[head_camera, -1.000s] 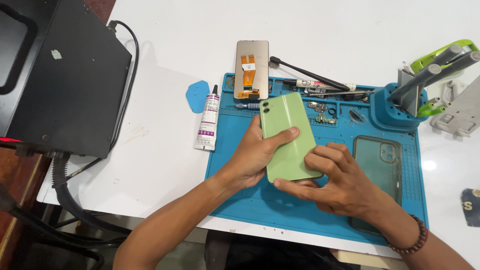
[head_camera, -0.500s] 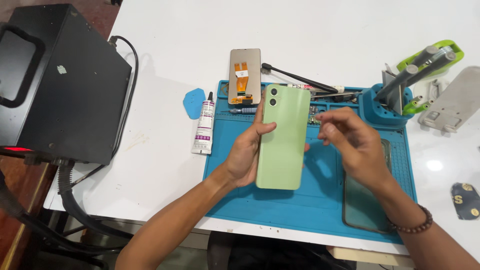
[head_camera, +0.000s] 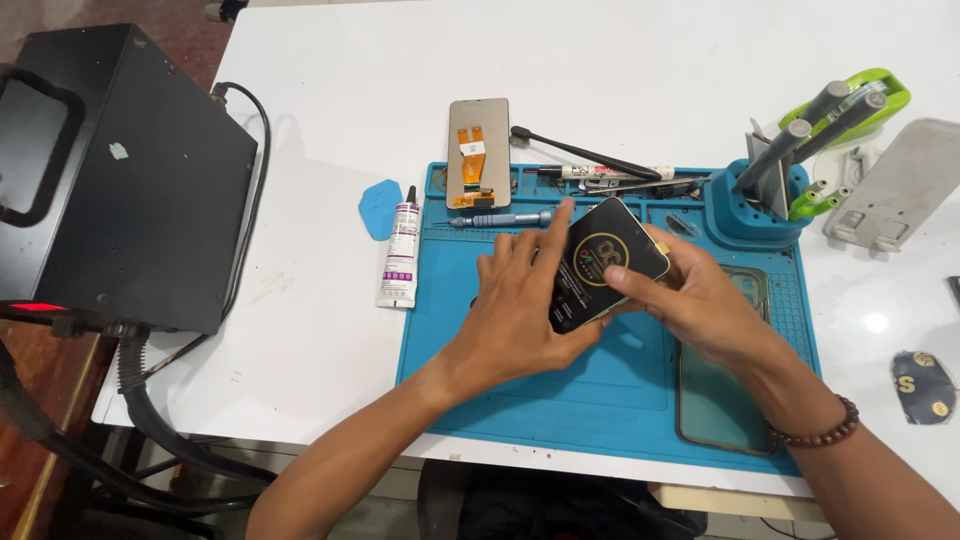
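A smartphone (head_camera: 603, 262) with its dark screen facing up, showing a round gold emblem, is held above the blue repair mat (head_camera: 600, 390). My left hand (head_camera: 515, 310) grips its left side from below, the index finger stretched along the upper edge. My right hand (head_camera: 690, 295) holds its right and lower edge, thumb on the screen side. A bead bracelet sits on my right wrist.
A clear phone case (head_camera: 715, 400) lies on the mat under my right forearm. A spare display panel with orange flex cable (head_camera: 477, 152), a screwdriver (head_camera: 500, 219), a glue tube (head_camera: 402, 250), a blue pick (head_camera: 378, 208), a blue tool holder (head_camera: 765, 205) and a black box machine (head_camera: 120, 180) surround the mat.
The phone was turned over: its green back faced up before, and its dark screen faces up now. My right hand, which had lifted off half a second ago, has come back onto the phone.
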